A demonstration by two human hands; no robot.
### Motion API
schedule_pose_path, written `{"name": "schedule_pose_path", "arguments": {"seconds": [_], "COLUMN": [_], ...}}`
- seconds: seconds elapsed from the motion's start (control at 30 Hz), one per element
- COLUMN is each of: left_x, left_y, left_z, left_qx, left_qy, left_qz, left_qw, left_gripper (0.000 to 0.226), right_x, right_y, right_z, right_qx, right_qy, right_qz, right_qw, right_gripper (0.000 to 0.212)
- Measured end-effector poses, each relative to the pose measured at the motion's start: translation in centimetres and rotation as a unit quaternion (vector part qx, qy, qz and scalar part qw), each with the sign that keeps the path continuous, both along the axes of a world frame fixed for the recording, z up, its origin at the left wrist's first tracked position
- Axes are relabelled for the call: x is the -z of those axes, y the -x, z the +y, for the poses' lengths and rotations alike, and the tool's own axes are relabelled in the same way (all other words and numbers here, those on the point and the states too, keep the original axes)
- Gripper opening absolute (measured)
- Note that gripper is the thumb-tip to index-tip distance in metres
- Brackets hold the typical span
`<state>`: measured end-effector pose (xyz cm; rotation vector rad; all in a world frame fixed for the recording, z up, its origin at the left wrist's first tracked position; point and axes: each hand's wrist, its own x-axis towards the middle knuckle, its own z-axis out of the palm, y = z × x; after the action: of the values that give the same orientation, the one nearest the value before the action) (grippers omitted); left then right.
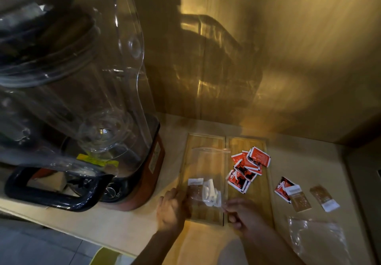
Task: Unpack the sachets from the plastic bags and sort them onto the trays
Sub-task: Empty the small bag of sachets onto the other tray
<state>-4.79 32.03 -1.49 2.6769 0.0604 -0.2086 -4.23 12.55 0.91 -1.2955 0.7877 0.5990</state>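
Two hands on the bench, left hand (172, 210) and right hand (243, 213) pinching one clear zip bag (206, 174) holding few sachets, long axis running away over two wooden trays (218, 217), red sachets (247, 168) heaped on right tray, three loose sachets (305, 195) and one empty bag (317, 238) rightward

Both hands, left (172, 210) and right (242, 213), pinch closed.

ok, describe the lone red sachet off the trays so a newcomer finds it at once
Start at the two wooden trays by the blender. On the counter just right of them lie three loose sachets. The leftmost one is the only red one; a brown sachet overlaps it.
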Motion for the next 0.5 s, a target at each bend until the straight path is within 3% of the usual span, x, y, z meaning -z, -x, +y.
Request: {"name": "schedule_pose_path", "arguments": {"seconds": [0.1,0.23,0.33,0.5], "left_x": [-1.5,-3.8,-5.4,-5.4], "left_y": [0.4,0.1,0.0,-0.1], "left_z": [0.3,0.6,1.2,1.7], "left_qx": [-0.137,-0.321,-0.337,-0.291], "left_qy": [0.255,0.499,0.569,0.572], "left_qz": [0.022,0.136,0.185,0.307], "left_qw": [0.957,0.793,0.727,0.703], "left_gripper": [0.012,0.026,0.022,0.007], "right_x": [-0.5,-1.3,-1.9,-1.7], "right_y": [-0.2,-0.8,-1.0,-0.3], "right_z": [0.1,0.3,0.2,-1.1], "right_qx": [-0.009,-0.028,-0.020,-0.046], "right_qy": [0.001,-0.009,-0.053,-0.067], "right_qz": [-0.007,-0.025,-0.045,-0.009], "right_qw": [1.000,0.999,0.997,0.997], "right_gripper": [0.009,0.010,0.011,0.010]}}
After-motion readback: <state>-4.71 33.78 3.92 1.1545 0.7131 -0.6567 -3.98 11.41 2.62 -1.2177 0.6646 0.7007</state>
